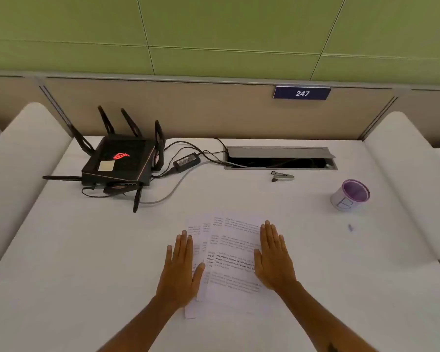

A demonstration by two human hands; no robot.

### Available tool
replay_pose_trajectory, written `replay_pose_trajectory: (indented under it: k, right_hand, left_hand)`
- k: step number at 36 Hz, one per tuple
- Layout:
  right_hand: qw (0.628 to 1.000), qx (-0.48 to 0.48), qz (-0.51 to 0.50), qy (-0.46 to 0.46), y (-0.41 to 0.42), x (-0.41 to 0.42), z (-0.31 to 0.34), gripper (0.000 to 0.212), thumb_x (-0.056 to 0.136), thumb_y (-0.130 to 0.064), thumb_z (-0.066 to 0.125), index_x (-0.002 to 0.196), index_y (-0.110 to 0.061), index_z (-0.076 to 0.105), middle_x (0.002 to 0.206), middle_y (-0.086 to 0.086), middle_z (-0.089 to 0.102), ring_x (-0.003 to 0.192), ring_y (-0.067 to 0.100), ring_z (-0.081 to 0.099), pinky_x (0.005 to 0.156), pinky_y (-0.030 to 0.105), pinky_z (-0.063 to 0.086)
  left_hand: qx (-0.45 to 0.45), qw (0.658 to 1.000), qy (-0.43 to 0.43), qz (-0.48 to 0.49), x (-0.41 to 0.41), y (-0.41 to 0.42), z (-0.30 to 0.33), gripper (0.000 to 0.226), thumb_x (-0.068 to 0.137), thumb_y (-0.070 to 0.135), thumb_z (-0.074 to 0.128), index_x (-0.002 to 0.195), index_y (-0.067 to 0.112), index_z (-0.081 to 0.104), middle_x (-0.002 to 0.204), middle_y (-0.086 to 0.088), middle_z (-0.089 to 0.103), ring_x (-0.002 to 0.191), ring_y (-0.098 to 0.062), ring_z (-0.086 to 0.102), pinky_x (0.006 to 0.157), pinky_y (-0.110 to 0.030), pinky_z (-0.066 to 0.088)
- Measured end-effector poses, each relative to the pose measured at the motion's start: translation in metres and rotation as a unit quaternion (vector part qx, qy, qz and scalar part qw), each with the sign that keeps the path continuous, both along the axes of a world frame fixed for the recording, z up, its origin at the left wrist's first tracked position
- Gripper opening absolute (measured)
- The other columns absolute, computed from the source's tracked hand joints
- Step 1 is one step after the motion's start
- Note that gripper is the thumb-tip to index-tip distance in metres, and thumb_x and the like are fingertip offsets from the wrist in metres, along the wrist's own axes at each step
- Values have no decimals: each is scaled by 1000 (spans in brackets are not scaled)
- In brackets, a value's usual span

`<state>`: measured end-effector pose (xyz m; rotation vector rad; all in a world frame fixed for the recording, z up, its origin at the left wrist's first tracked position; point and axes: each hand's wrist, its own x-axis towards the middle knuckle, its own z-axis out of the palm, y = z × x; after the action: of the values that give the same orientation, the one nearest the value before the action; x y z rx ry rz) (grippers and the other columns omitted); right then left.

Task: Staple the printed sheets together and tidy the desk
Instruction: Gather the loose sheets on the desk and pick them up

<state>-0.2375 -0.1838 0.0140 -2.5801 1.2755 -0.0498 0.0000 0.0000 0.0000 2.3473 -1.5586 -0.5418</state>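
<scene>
The printed sheets (230,255) lie fanned out and overlapping on the white desk (87,250), right in front of the person, their left edges stepped rather than flush. Both hands lie flat with straight fingers, one on each side of the pile: the left hand (182,265) rests on the staggered left edges, the right hand (273,257) along the right edge. This placement looks meant to push the pages in from both sides and square them into one stack, since loose edges would not staple neatly. The stapler (282,176) sits well apart at the back, just in front of the open cable tray (280,158), untouched. A purple-rimmed cup (349,195) stands off to the right, and a black router (118,161) with its cables occupies the back left.
</scene>
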Motion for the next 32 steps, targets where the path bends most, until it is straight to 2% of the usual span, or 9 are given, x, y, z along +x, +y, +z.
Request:
replay_pose_trajectory:
  k: [3,5,8,10,13,17,20,27,32]
  right_hand:
    - [1000,1,-10,23,0,-1,-2,72,105,-39,23,165,-6,1,174,9,-4,162,26,-1,131,51,7]
    - [1000,1,-10,21,-1,-2,-4,70,105,-37,28,165,-7,9,174,9,6,162,26,6,131,51,6]
    - [998,-13,-40,-50,-7,-3,-2,63,102,-27,50,160,-7,33,164,12,40,155,29,33,127,51,25]
    - [994,-20,-71,-85,-13,-4,-4,59,101,-25,56,155,-8,42,157,12,50,149,30,43,124,51,33]
    - [991,6,-100,-93,-20,-5,-10,67,102,-36,56,160,-12,33,164,10,41,154,29,34,126,52,28]
    - [993,64,-99,-14,-30,-6,-20,103,94,-69,51,166,-12,4,175,5,5,162,24,1,128,54,7]
    - [991,95,-92,17,-32,-6,-23,119,87,-84,44,165,-10,-7,175,6,-7,162,23,-8,129,56,0]
    - [994,85,-54,50,-30,-1,-27,123,83,-92,30,163,-11,-16,174,5,-15,161,23,-13,128,61,-3]
    - [994,86,-28,55,-29,10,-25,121,85,-90,30,163,-11,-18,174,5,-17,161,22,-15,128,61,-4]
  left_hand:
    - [33,999,-1,11,-3,7,-6,93,95,77,-8,166,19,-21,175,0,-32,164,-21,-21,135,-55,-3]
    - [40,999,-1,16,-4,11,-13,95,92,79,-12,165,19,-24,175,-2,-30,165,-22,-20,134,-58,-7]
    - [35,999,19,22,2,10,-16,95,93,81,-6,163,21,-28,176,-1,-27,165,-21,-18,132,-60,-12]
    - [37,998,28,32,9,6,-18,97,95,83,4,162,23,-32,176,1,-29,164,-19,-20,130,-58,-17]
    - [35,998,38,46,20,-3,-19,104,97,78,29,163,25,-30,175,2,-29,163,-19,-20,127,-56,-23]
    - [60,994,62,60,37,-20,-19,108,96,76,37,164,24,-28,176,-1,-28,165,-24,-19,126,-57,-22]
    - [88,993,77,32,49,-34,-19,111,97,75,41,164,20,-27,175,-2,-31,164,-26,-24,128,-62,-20]
    - [104,992,67,-40,67,-55,-15,126,87,80,53,164,21,-28,175,-1,-31,163,-29,-27,128,-64,-19]
    - [92,993,62,-48,70,-56,-16,126,84,83,49,164,23,-26,176,1,-28,163,-28,-26,127,-63,-20]
